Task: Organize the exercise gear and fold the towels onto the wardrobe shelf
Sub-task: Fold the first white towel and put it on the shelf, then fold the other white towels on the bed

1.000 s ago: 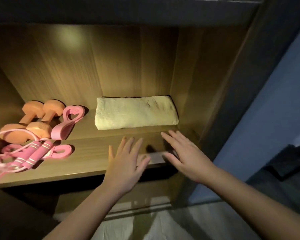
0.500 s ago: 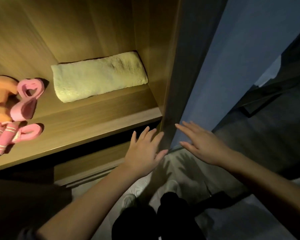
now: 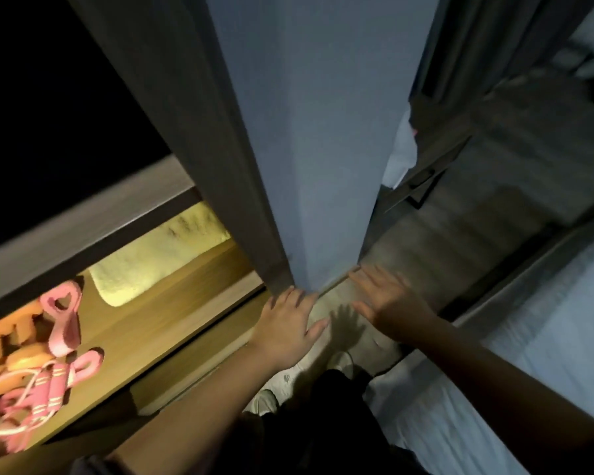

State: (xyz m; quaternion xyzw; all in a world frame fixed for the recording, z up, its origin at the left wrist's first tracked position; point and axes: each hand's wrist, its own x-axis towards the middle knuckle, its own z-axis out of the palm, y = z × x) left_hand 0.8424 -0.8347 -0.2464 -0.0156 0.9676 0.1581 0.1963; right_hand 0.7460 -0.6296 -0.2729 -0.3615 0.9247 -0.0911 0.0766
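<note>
On the lit wardrobe shelf [image 3: 172, 313], toward its right end, the folded yellow towel [image 3: 162, 255] lies flat. Its long axis runs along the shelf's length, parallel to the front edge, with one short end toward the exercise gear and the other slipping out of sight behind the wardrobe's side panel [image 3: 199, 149]. Left of it and apart from it, the gear sits grouped: orange dumbbells [image 3: 21, 361], a pink heart-shaped hand grip [image 3: 64, 320] and a pink skipping rope [image 3: 48, 389] with its cord looped loosely toward the front. Both hands are off the shelf and hold nothing. The left hand [image 3: 285, 327] hovers by the wardrobe's front corner with fingers straight and slightly spread, and the right hand [image 3: 388, 303], blurred, looks the same out over the floor. I'd judge the gear and one towel done. The task says towels, so more may remain, though none shows from where I stand.
</note>
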